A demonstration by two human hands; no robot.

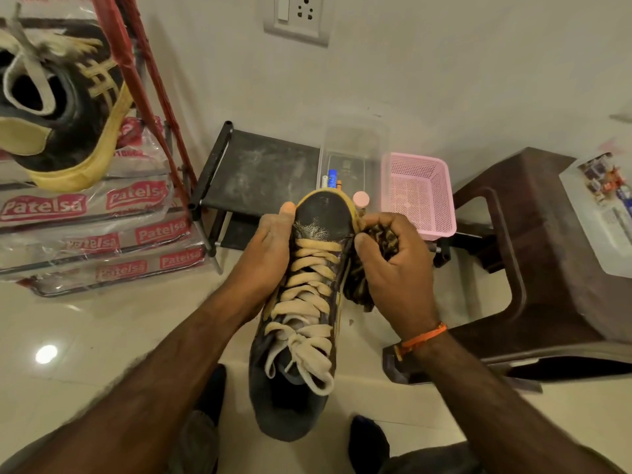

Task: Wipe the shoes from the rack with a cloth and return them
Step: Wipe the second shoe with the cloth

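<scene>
A black shoe point(304, 302) with cream laces and a yellow sole is held up in the middle of the view, toe pointing away from me. My left hand point(270, 248) grips its left side near the toe. My right hand point(393, 261) holds a bunched dark patterned cloth point(362, 278) pressed against the shoe's right side. The matching second shoe point(58, 107) sits at the upper left on the red-framed rack point(136, 80).
Stacked plastic packs point(95, 234) printed with red labels lie at the left. A low black rack point(260, 169) stands ahead with a clear box point(352, 152) and a pink basket point(420, 193) on it. A brown plastic stool point(533, 261) is at the right.
</scene>
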